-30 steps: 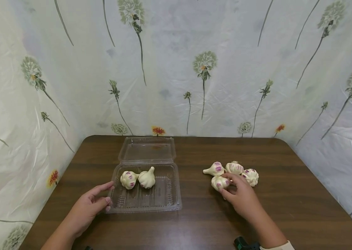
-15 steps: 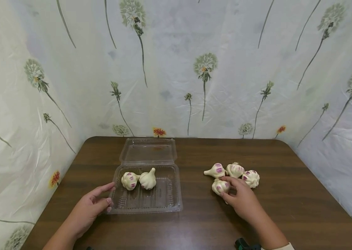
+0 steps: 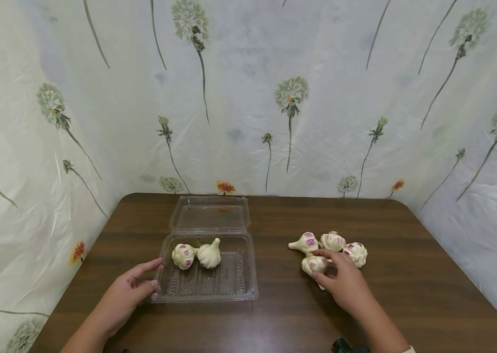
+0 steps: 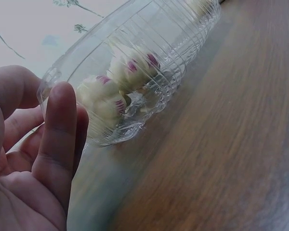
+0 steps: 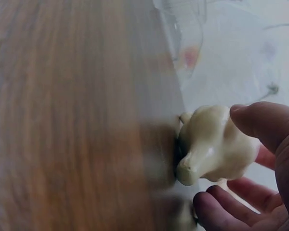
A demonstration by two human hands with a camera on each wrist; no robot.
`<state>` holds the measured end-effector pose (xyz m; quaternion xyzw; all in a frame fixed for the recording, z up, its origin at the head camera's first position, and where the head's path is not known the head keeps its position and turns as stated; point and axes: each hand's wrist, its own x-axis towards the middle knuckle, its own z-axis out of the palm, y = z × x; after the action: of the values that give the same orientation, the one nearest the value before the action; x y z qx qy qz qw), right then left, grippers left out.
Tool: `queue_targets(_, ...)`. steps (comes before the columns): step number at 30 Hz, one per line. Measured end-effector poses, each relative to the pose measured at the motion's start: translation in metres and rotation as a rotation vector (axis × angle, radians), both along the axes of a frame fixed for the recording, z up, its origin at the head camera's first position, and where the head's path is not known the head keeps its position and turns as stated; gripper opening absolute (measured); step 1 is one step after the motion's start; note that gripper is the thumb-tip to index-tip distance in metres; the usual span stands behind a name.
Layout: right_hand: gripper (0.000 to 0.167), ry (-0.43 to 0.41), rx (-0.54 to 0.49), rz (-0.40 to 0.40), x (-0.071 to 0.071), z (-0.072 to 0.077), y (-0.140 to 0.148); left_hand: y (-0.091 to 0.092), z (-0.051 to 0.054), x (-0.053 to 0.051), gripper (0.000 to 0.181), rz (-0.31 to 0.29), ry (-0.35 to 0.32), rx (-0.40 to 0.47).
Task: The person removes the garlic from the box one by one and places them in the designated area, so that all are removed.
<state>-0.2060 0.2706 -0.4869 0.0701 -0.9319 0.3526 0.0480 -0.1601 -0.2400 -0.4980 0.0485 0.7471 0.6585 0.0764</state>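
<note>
In the head view, my right hand (image 3: pixel 345 282) holds a garlic bulb (image 3: pixel 312 264) between thumb and fingers, at the front of a small cluster on the table. Its pale stem points toward the camera in the right wrist view, where the thumb (image 5: pixel 260 120) presses on the bulb. Just behind it lie three more purple-streaked garlic bulbs (image 3: pixel 308 242). At the left, my left hand (image 3: pixel 127 294) pinches the rim of a clear plastic clamshell container (image 3: pixel 231 297). Two garlic bulbs (image 3: pixel 209 255) sit inside its base, side by side toward the back left.
The container's lid (image 3: pixel 211 213) lies folded back toward the table's far edge. A dark wooden table (image 3: pixel 275 314) carries everything. Behind it hangs a pale sheet (image 3: pixel 239 98) printed with dandelions. A dark strap (image 3: pixel 343 345) shows near my right wrist.
The garlic bulb in my right hand has shifted slightly toward me and to the right, with its stem now showing below. My left hand and the container keep their places.
</note>
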Motion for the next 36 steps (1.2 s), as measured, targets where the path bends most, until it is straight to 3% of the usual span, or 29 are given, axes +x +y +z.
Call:
queue_targets(11, 0.061, 0.043, 0.030, -0.051, 0.005, 0.010, -0.005, -0.001, 0.000, 0.000, 0.058, -0.012, -0.006, 0.002)
queue_targets(19, 0.056, 0.167, 0.055, -0.070, 0.009, 0.016, -0.012, 0.000, 0.001, 0.000, 0.057, -0.005, 0.021, -0.005)
queue_targets(25, 0.056, 0.215, 0.053, -0.038, 0.010, 0.015, -0.022, 0.000, 0.000, 0.000, 0.057, -0.011, 0.017, 0.002)
queue_targets(32, 0.058, 0.337, 0.051, 0.006, 0.013, 0.013, -0.038, 0.000, -0.001, 0.000, 0.057, -0.016, 0.020, 0.009)
queue_targets(36, 0.056, 0.323, 0.041, 0.020, 0.016, 0.018, -0.045, 0.000, -0.001, 0.000, 0.057, -0.015, 0.024, 0.008)
